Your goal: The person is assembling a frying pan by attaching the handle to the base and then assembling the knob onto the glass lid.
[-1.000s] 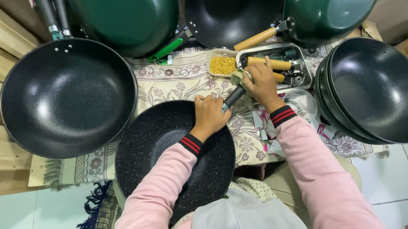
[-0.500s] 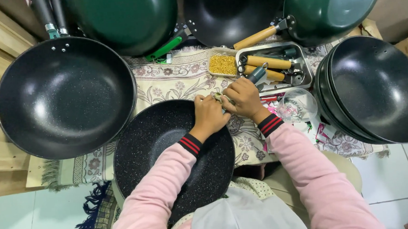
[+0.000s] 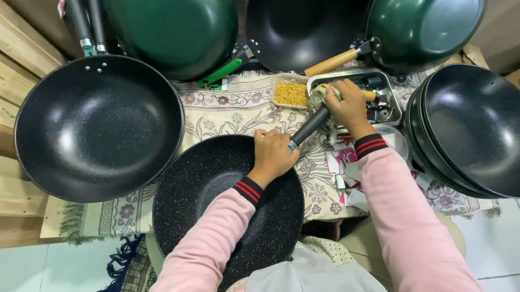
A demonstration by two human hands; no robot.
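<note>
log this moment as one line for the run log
left hand: grips rim of black pan at handle base | right hand: on dark handle end, over metal tray | patterned cloth underneath

Both hands work at a black wok [image 3: 215, 197] — left hand [image 3: 272, 154] on rim, right hand [image 3: 346, 101] at its handle [image 3: 310, 126].
</note>
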